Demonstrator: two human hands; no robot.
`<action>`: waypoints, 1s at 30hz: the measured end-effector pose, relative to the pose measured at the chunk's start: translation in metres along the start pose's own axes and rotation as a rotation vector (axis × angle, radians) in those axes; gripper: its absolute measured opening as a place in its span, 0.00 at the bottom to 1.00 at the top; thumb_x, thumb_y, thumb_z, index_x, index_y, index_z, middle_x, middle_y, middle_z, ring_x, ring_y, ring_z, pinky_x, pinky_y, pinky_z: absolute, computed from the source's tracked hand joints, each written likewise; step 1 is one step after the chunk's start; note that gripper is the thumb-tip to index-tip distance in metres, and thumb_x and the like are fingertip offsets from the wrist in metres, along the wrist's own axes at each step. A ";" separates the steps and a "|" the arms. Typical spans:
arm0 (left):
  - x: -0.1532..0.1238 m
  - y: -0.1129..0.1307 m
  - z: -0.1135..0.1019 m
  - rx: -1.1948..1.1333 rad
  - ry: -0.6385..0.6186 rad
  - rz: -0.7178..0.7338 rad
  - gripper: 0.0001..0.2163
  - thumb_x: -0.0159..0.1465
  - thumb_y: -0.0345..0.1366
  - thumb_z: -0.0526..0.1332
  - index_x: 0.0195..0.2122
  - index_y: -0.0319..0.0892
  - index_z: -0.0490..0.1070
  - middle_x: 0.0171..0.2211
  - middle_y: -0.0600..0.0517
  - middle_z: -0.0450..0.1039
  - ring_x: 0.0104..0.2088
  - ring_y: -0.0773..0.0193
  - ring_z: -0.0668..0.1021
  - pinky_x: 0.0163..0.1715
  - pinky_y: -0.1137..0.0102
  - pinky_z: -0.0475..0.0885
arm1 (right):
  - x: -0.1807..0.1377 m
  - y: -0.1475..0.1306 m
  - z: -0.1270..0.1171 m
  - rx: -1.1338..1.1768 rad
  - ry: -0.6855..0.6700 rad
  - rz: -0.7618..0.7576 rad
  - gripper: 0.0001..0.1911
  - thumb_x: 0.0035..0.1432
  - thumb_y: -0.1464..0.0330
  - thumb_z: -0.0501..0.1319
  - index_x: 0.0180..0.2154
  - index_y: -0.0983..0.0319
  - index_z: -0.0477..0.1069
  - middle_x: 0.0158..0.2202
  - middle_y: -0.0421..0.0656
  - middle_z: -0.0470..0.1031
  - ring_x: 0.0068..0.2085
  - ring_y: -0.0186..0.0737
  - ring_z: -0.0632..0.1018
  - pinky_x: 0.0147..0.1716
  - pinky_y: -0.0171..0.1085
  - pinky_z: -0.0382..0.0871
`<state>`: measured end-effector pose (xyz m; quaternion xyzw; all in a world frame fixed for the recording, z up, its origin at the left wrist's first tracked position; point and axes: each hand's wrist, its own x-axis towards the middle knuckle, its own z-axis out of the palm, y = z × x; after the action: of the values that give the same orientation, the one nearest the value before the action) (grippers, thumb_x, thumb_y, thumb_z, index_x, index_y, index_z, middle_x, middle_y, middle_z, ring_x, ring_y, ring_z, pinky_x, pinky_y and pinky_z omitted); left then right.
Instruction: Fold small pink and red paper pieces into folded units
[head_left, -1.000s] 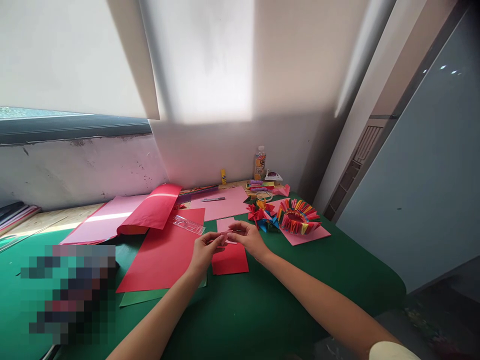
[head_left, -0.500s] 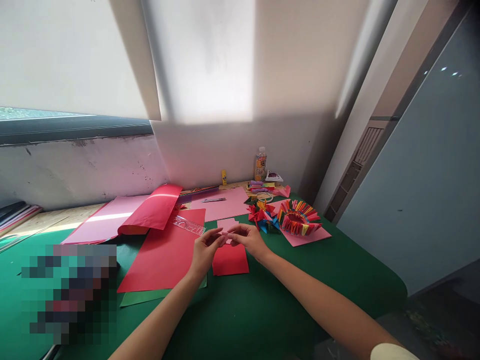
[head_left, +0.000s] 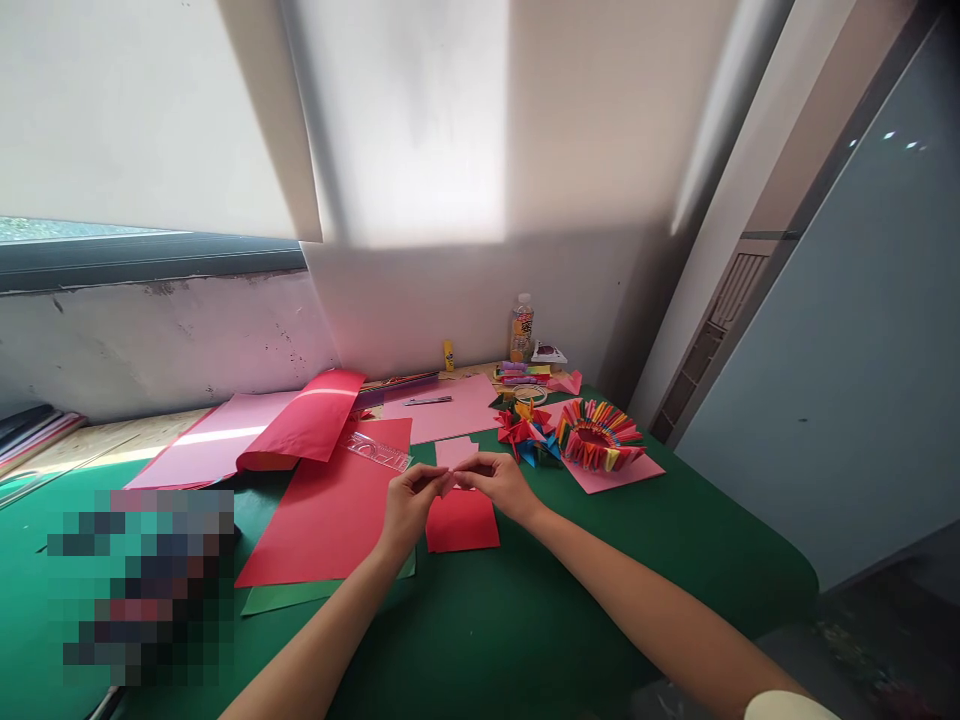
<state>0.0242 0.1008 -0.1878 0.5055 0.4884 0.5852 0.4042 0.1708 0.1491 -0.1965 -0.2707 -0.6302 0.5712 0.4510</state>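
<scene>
My left hand (head_left: 409, 505) and my right hand (head_left: 496, 482) meet fingertip to fingertip above the green table (head_left: 525, 620). Both pinch a small pink paper piece (head_left: 448, 482) between them; most of it is hidden by the fingers. Directly below lies a small red paper rectangle (head_left: 463, 522). A small pink sheet (head_left: 454, 450) lies just beyond the hands.
A large red sheet (head_left: 330, 505) with a clear ruler (head_left: 377, 452) lies to the left, with pink sheets (head_left: 217, 445) behind it. A multicoloured folded paper ring (head_left: 596, 435) and paper star (head_left: 527, 432) sit on the right. A bottle (head_left: 521, 328) and glue stick (head_left: 448, 354) stand by the wall.
My fingertips have drawn closer together on the pink piece, folding it smaller. The arms have hardly moved.
</scene>
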 end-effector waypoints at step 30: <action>-0.001 0.000 0.000 -0.010 -0.019 -0.036 0.10 0.52 0.39 0.62 0.34 0.41 0.69 0.28 0.52 0.71 0.32 0.64 0.73 0.35 0.70 0.68 | 0.001 -0.003 0.003 -0.029 0.046 0.026 0.13 0.47 0.61 0.62 0.26 0.65 0.67 0.22 0.40 0.69 0.25 0.34 0.72 0.26 0.32 0.66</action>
<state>0.0246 0.0995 -0.1877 0.5001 0.4907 0.5756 0.4216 0.1680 0.1477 -0.1929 -0.2987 -0.6243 0.5613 0.4538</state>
